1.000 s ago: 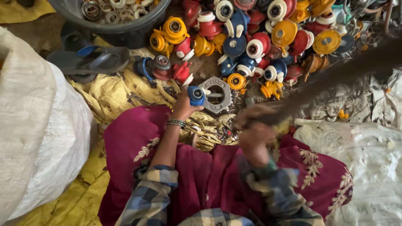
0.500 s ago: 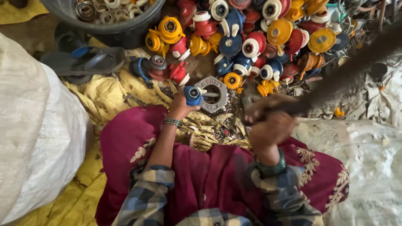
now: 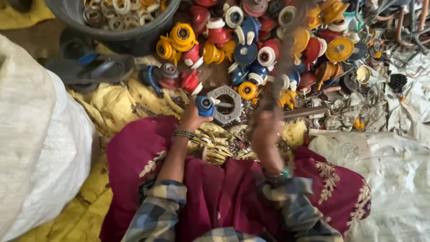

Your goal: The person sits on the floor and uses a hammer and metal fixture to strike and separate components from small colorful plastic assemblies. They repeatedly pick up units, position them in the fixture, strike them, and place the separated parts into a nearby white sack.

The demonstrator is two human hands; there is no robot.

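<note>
My left hand point(image 3: 193, 117) grips a small blue plastic cap-like part point(image 3: 205, 105) and holds it against a grey metal hexagonal block point(image 3: 226, 105) on the ground. My right hand point(image 3: 265, 130) is closed round the handle of a long dark tool point(image 3: 278, 67), blurred by motion, which points away from me over the pile. Both forearms show checked sleeves and bracelets above a magenta cloth across my lap.
A heap of red, yellow and blue plastic parts point(image 3: 268, 49) lies ahead. A dark tub point(image 3: 130, 40) with metal rings stands at the top left, a sandal point(image 3: 94, 69) beside it. A white sack point(image 3: 40, 148) fills the left; crumpled plastic sheet point(image 3: 385, 170) lies on the right.
The tool in my right hand has swung from pointing to the upper right to pointing nearly straight ahead. My left hand stays on the blue part at the block.
</note>
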